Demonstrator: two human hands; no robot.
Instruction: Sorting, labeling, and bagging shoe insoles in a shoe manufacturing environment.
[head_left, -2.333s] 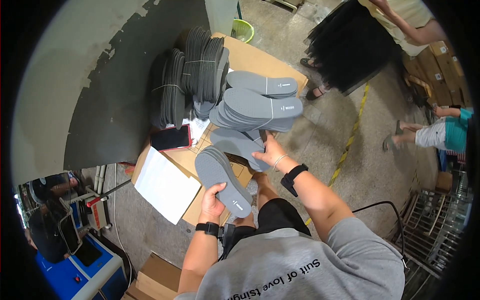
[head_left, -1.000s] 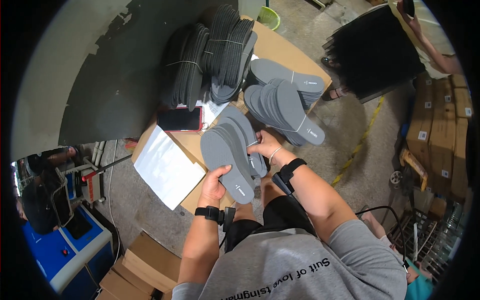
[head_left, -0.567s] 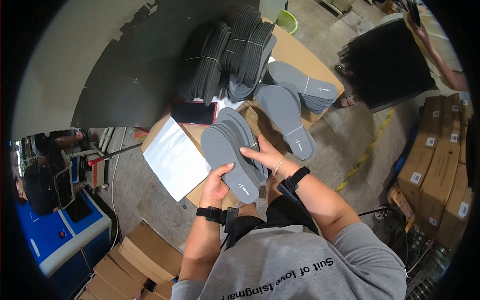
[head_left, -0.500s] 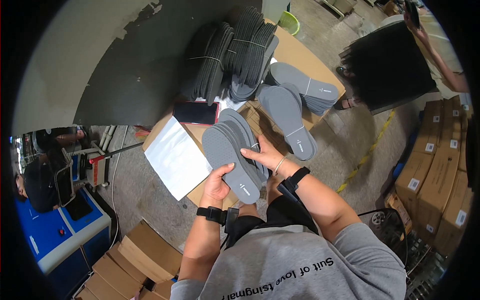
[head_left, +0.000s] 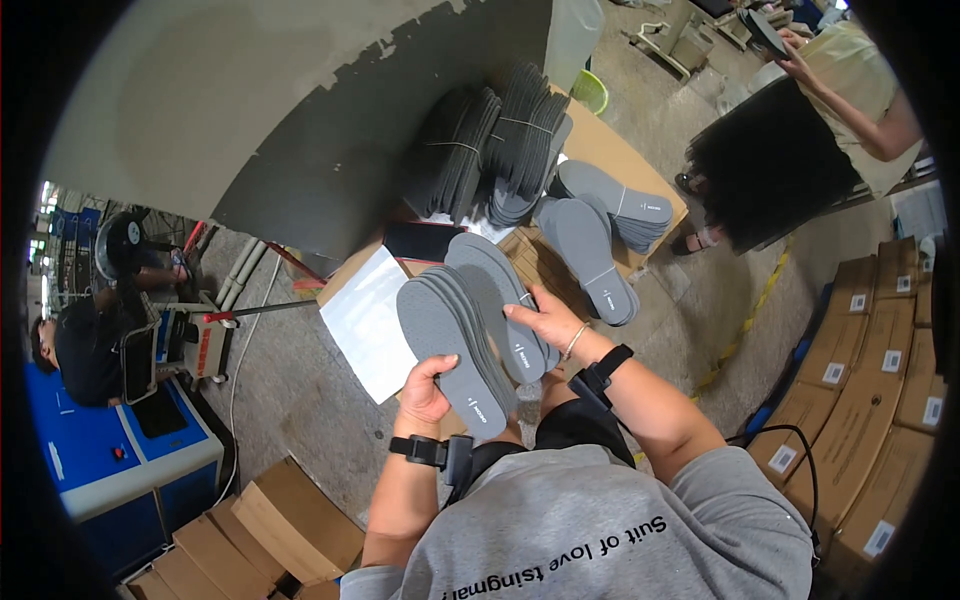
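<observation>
**Left hand [head_left: 428, 392] grips a stack of grey insoles [head_left: 446, 335]; right hand [head_left: 548, 322] grips a banded bundle [head_left: 495, 290]**

Seen from above. At far left, a seated person in black [head_left: 88, 345] is beside a blue-and-white machine [head_left: 130, 435]. Below, cardboard boxes [head_left: 290, 515] spread along the lower edge. A white sheet [head_left: 372, 325] lies on the left part of a cardboard-topped table [head_left: 625, 150], with a dark-screened phone [head_left: 420, 240] at its upper end.

Toward the middle, the wearer's left hand clasps the stack near its narrower end, thumb on top, fingers hidden underneath. The wide ends point away from the body. Behind, two dark tied bundles [head_left: 527, 135] stand on edge on the table.

Just right of the stack, the right hand clasps the bundle by its right side, thumb on top near a thin pale band. Both loads are held up in front of the body; whether they touch is unclear.

Further right, two tied grey bundles [head_left: 582, 250] lie on the table, one partly over the other. A green basket [head_left: 592, 92] sits beyond. At upper right, another person in a black skirt [head_left: 775, 165] holds a dark flat object [head_left: 764, 33]. Stacked cartons [head_left: 850, 400] line the right edge.
</observation>
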